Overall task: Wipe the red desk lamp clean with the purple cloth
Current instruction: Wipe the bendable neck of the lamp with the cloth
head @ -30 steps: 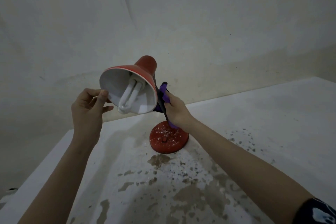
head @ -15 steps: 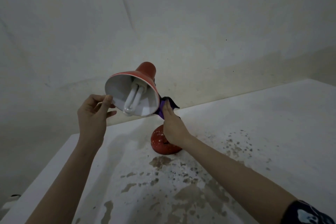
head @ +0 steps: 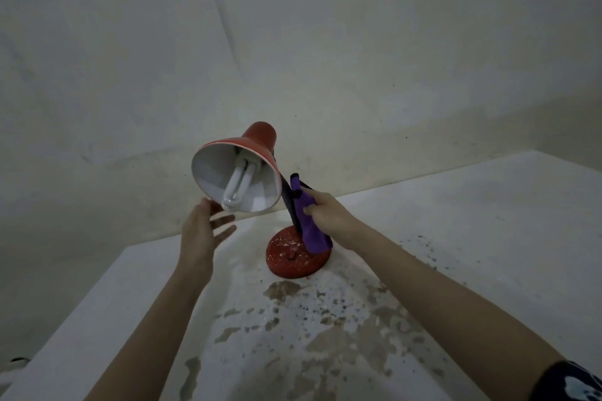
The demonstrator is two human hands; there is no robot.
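Note:
The red desk lamp [head: 260,140] stands on the white table, its round red base [head: 286,262] speckled with white flecks. Its shade tilts toward me, showing the white inside and a white bulb [head: 237,187]. My right hand [head: 329,213] grips the purple cloth [head: 309,228], wrapped around the dark neck between shade and base. My left hand [head: 203,231] hovers just below the shade's lower rim, fingers spread, holding nothing; its fingertips are at or near the rim.
The white table [head: 456,238] has worn, peeling patches in front of the lamp. A pale wall rises close behind. The table's left edge runs diagonally at lower left, with a dark floor beyond.
My left hand has let go of the shade's rim and opened below it. My right hand with the cloth has slid lower along the lamp's neck.

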